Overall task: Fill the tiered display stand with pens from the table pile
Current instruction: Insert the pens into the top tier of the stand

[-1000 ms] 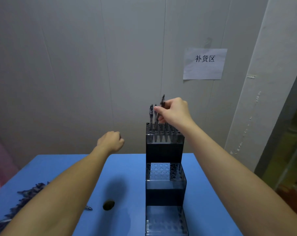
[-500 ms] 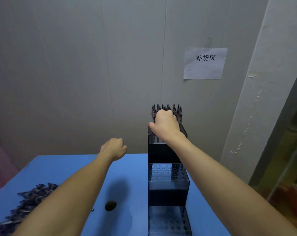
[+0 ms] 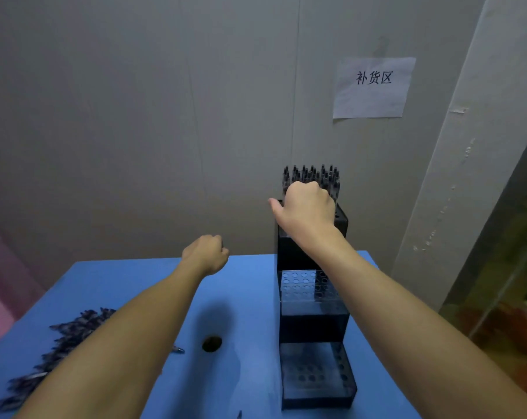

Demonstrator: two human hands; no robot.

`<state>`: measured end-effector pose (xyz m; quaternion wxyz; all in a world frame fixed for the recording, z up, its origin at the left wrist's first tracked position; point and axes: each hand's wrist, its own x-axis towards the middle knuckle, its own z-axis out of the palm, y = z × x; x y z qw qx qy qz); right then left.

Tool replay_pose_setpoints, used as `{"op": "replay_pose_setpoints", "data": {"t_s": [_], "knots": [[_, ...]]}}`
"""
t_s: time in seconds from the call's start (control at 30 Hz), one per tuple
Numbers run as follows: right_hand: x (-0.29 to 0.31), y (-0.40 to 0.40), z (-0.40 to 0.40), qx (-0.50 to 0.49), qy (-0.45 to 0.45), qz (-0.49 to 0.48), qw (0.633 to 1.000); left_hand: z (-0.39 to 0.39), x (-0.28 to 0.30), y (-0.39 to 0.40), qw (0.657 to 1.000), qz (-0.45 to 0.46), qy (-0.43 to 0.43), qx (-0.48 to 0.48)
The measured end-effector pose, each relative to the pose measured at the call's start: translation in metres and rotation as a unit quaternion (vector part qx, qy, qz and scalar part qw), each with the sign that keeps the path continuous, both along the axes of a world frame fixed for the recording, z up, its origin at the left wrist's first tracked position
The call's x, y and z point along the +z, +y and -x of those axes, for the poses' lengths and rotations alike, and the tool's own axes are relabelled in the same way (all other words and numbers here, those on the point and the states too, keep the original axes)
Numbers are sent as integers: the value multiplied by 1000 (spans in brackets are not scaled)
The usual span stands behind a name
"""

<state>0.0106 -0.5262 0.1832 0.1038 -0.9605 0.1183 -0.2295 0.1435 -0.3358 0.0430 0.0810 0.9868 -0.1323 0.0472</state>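
1. Pens, slim dark plastic sticks w/ clips: loose pile (image 3: 56,346) lies on the blue table (image 3: 250,297) at near left, partly under the left forearm; a bunch of standing pens (image 3: 312,175) fills the top tier of the black and clear-plastic tiered display stand (image 3: 313,316).
2. Middle and bottom tiers show bare holes, so most filling looks undone.
3. Right hand (image 3: 307,207) sits fisted at the top-tier pens, thumb out; can't tell if it holds one.
4. Left hand (image 3: 206,254) hovers over the table, fingers curled, nothing visible in it.
5. Handling, prob.: light, stiff, smooth, so slippy; pinch mid-barrel, one at a time, drop tip-down.
6. Stand is tall and narrow; a hard push could tip it.
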Motion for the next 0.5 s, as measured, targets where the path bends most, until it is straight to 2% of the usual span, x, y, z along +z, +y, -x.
{"op": "replay_pose_setpoints", "data": {"t_s": [0.07, 0.13, 0.27, 0.37, 0.5], "knots": [[-2, 11, 10, 22, -51, 35, 998, 4, 4, 7, 1000, 1, -2, 10], [-5, 23, 12, 92, -52, 48, 993, 15, 9, 14, 1000, 8, -5, 23], [-29, 37, 2, 250, 52, 34, 966, 46, 24, 32, 997, 25, -31, 63], [-58, 45, 5, 310, 131, 42, 941, 79, 29, 55, 994, 30, -40, 101], [-95, 68, 12, 372, 189, 58, 907, 134, 17, 85, 988, 29, -10, 151]]}}
